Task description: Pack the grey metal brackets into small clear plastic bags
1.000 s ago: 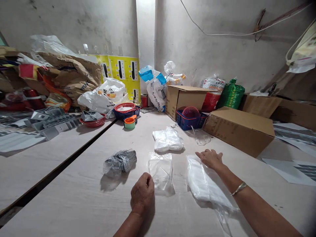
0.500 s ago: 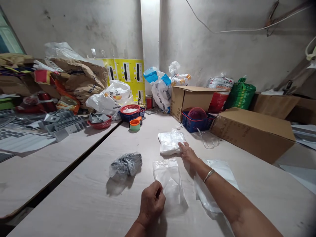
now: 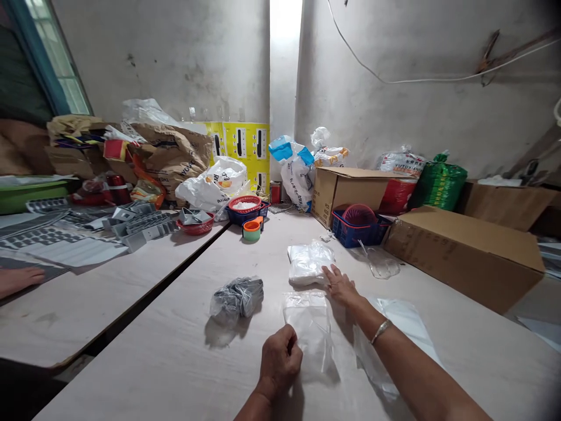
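Note:
My left hand (image 3: 281, 358) is closed, pinching the left edge of a clear plastic bag (image 3: 310, 327) that lies flat in front of me. My right hand (image 3: 343, 286), with a bangle on the wrist, reaches further out. Its fingers are spread and touch the near right corner of a stack of folded clear plastic bags (image 3: 310, 261). Under my right forearm lies a flat sheaf of larger clear bags (image 3: 405, 324), partly hidden by the arm. To the left sits a clear bag filled with grey pieces (image 3: 236, 299).
Tape in a dispenser (image 3: 252, 229) stands by the gap between the tables (image 3: 175, 275). A blue basket (image 3: 360, 229) and cardboard boxes (image 3: 464, 248) stand at right. Grey metal brackets (image 3: 146, 225) lie on the left table, where another person's hand (image 3: 21, 280) rests.
The view has turned slightly left and up, bringing another person's hand in at the far left. Both my hands keep nearly the same places on the bags.

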Demonstrator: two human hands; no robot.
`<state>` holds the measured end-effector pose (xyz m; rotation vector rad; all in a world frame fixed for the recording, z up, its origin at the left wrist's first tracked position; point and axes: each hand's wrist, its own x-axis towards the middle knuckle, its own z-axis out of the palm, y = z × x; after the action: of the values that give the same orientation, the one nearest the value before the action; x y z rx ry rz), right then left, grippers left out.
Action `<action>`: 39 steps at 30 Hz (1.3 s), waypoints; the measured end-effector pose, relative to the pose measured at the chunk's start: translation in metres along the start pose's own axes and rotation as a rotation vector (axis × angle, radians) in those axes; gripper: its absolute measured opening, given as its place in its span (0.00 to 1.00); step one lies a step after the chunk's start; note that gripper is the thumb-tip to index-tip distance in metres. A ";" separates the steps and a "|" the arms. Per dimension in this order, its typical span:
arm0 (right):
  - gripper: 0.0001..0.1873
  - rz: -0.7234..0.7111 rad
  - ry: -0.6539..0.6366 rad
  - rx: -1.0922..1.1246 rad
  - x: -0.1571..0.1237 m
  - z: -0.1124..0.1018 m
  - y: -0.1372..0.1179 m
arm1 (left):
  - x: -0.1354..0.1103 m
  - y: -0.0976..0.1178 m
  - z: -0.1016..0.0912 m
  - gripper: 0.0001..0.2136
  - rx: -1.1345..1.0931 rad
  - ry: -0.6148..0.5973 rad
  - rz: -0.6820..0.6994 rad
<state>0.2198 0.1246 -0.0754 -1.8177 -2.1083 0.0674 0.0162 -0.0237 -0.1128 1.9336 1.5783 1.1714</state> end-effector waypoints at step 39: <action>0.07 -0.077 0.348 -0.029 -0.152 0.007 -0.049 | -0.009 0.018 -0.007 0.05 0.268 0.196 -0.145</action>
<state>0.1883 -0.0291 -0.1044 -1.6236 -1.9358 -0.2799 0.0213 -0.0392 -0.0993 1.8675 2.0346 1.1685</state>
